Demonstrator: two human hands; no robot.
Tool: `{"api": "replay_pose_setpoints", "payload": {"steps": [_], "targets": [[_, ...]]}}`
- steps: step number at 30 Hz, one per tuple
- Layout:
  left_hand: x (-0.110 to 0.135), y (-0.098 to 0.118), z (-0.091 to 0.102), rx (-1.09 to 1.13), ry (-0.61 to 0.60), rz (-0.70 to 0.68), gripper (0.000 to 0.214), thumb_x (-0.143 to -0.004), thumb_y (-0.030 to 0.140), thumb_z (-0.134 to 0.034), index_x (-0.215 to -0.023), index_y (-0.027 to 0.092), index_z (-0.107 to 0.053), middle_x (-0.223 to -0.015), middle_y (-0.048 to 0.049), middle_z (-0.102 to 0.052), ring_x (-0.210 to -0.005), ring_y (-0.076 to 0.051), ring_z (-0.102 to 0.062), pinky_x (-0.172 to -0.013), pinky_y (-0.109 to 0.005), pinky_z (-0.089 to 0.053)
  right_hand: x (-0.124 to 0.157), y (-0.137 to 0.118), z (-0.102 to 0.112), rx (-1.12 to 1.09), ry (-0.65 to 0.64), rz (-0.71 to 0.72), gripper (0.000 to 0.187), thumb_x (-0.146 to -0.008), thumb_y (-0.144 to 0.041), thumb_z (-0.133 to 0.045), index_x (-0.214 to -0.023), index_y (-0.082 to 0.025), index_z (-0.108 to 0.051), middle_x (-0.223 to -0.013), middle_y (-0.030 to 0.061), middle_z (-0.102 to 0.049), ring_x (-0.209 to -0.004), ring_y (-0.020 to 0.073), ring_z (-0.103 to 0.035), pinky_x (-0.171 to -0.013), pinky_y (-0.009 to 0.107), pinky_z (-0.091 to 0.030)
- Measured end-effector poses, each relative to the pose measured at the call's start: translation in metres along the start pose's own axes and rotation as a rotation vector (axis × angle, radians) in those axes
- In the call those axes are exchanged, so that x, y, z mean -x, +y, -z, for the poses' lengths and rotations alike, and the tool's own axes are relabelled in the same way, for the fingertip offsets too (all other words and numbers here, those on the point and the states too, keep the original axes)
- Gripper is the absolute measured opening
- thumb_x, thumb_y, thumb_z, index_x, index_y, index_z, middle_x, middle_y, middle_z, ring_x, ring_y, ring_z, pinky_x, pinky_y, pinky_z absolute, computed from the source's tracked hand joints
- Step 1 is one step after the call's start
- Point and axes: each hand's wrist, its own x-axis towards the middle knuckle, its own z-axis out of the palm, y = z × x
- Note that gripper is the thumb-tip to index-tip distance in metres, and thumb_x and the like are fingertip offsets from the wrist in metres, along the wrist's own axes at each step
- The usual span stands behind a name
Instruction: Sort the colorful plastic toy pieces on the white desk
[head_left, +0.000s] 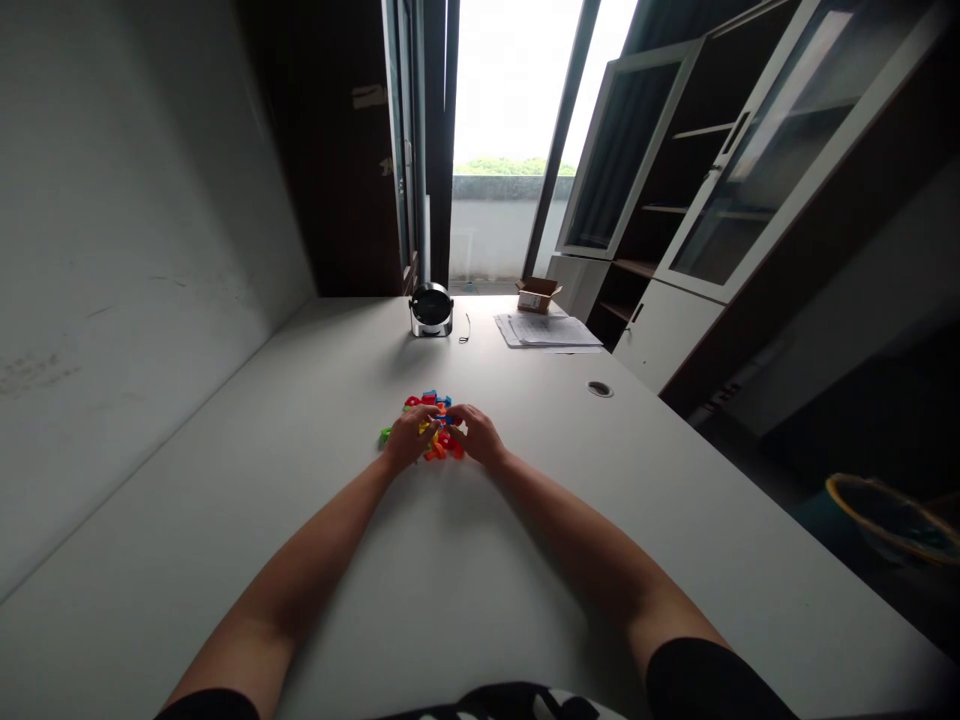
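Note:
A heap of small, brightly coloured plastic toy pieces (pixel 439 438) lies on the white desk (pixel 517 500), in red, orange, yellow, blue and green. My left hand (pixel 409 437) rests on the heap's left side, with its fingers reaching in toward the middle. My right hand (pixel 478 435) comes in from the right, its fingertips on the pieces close to my left fingertips. The fingers hide the heap's centre, so I cannot tell whether either hand holds a piece.
Beyond the heap stand a round black-and-silver desk fan (pixel 431 310), a stack of papers (pixel 547 332) and an open cardboard box (pixel 538 295). A cable grommet (pixel 599 389) sits in the desktop. A wall (pixel 135 250) borders the desk's left side; a glass-fronted cabinet (pixel 787 150) stands right.

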Motion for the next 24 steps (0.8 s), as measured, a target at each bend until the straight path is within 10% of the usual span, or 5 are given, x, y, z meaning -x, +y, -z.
{"api": "replay_pose_setpoints", "payload": {"steps": [24], "targets": [[0.0005,0.0014,-0.0002,0.020,-0.018,0.011,0.018,-0.091,0.026,-0.066,-0.109,0.023,-0.067,-0.100,-0.0049,-0.072,-0.085,-0.019,-0.068,-0.080,-0.033,-0.054,0.0005,-0.0011,0.0028,-0.039,0.026,-0.041,0.015,-0.094,-0.030,-0.062,-0.107,-0.023,-0.065,-0.090,0.0032,-0.069,-0.080,0.0176,-0.063,-0.077,0.031,-0.052]]}}
